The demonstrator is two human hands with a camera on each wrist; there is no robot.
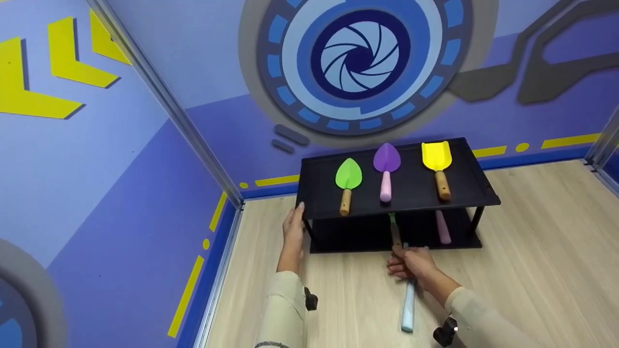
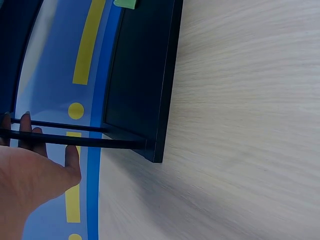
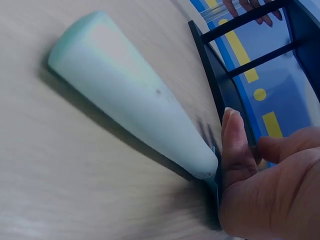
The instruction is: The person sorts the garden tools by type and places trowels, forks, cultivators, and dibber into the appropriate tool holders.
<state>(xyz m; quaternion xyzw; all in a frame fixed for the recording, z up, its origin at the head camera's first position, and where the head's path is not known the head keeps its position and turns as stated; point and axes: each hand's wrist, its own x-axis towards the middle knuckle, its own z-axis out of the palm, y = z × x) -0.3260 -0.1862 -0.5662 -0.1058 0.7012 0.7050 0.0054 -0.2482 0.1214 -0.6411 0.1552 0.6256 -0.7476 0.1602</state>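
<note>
A black two-tier shelf (image 1: 358,202) stands against the wall. My left hand (image 1: 292,232) holds its left side; in the left wrist view, fingers pass behind a black post (image 2: 100,141). My right hand (image 1: 417,263) pinches the end of a wooden handle of a green garden tool (image 1: 395,231) on the lower tier; the tool's head is mostly hidden. Beneath that hand lies a tool with a light blue handle (image 1: 408,307), seen close in the right wrist view, its head largely covered. A pink-handled tool (image 1: 443,228) rests on the lower tier to the right.
On the upper tier lie a green trowel (image 1: 348,175), a purple trowel (image 1: 387,158) with a pink handle and a yellow shovel (image 1: 436,155) with a wooden handle. Blue printed walls (image 1: 213,87) enclose the wood-patterned surface (image 1: 541,232) at the back and left.
</note>
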